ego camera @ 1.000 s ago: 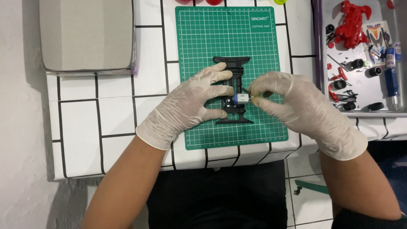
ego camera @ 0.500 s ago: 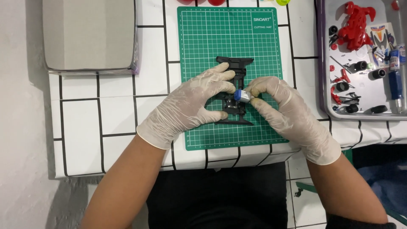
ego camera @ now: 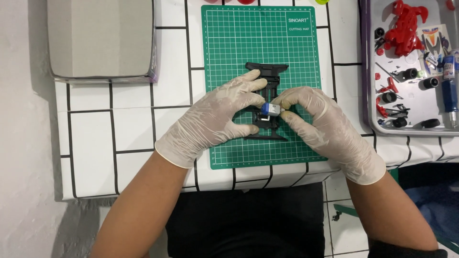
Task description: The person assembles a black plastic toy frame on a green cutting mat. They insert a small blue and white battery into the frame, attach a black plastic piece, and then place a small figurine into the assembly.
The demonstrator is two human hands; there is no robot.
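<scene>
Covering the work surface, a white cloth with black grid lines point(ego camera: 119, 134) is seen, and on it a green cutting mat point(ego camera: 260, 52) is laid, which serves as the landmark here. To the left of the mat, a grey box point(ego camera: 100, 38) is placed on the cloth. To the right of the mat, a grey tray point(ego camera: 368, 95) is set, in which a red toy body point(ego camera: 406, 24), small black wheels point(ego camera: 430, 82) and a blue tool point(ego camera: 449, 86) are kept.

On the lower middle of the mat, a black toy-car chassis point(ego camera: 268, 76) is held flat. The left hand point(ego camera: 215, 119), gloved in white, is closed on the chassis from its left side, fingers on the upper edge and thumb at the lower end. The right hand point(ego camera: 325, 126), also gloved, is pinched on a small blue and silver motor point(ego camera: 270, 109), which is pressed against the middle of the chassis, at the mat's centre.
</scene>
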